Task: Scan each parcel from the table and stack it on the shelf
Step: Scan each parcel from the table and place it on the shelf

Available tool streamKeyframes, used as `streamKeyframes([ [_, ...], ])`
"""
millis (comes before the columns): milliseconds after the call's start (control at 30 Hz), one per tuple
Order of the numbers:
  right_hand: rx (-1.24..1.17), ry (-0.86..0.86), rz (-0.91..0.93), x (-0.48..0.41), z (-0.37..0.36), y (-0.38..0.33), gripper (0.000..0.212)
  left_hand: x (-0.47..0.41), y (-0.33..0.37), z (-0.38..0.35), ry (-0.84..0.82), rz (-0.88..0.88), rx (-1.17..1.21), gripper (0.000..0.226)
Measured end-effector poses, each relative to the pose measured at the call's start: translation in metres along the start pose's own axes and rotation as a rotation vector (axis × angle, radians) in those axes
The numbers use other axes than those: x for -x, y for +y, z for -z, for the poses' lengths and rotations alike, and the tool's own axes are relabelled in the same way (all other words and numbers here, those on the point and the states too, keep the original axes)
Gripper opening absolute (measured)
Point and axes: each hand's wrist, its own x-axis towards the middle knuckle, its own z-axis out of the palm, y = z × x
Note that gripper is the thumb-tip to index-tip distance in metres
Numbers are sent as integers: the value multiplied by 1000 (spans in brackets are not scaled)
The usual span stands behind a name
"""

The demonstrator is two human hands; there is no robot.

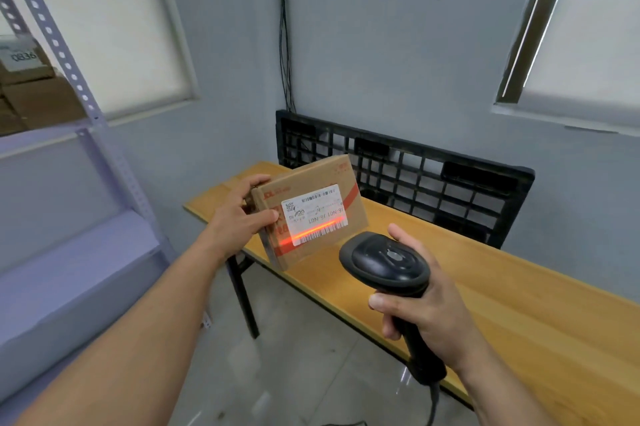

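A wooden counter [519, 304] stands in the corner of a pale-walled room. A black plastic pallet [415, 176] is propped on edge behind it, and a metal shelf [86, 107] at left holds cardboard boxes [31, 93]. A cardboard parcel [311, 173] is held tilted over the counter's left end, its white shipping label [315, 214] facing the camera and a red scan line [311, 233] crossing the lower barcode. The left grip [239, 218] clasps the parcel's left edge, thumb on the front face, fingers curled behind the upper corner. The right grip [426, 311] is wrapped around the handle of a black barcode scanner [384, 263], whose head points at the label from just below and right of the parcel.
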Motion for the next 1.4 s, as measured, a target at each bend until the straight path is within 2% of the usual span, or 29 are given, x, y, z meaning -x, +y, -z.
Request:
streamKeyframes([
  [533,-23,-172,-21,14,-21,10,89,78,-1,36,192,81,-7,53],
  [800,-77,-252,-13,13,-58,13,92,116,-5,70,307,88,-48,53],
  [1067,-70,-360,37,20,-127,-5,93,155,-18,130,377,105,-35,53],
  [1400,-22,-444,43,44,-252,-9,87,226,-39,251,475,117,-21,52],
])
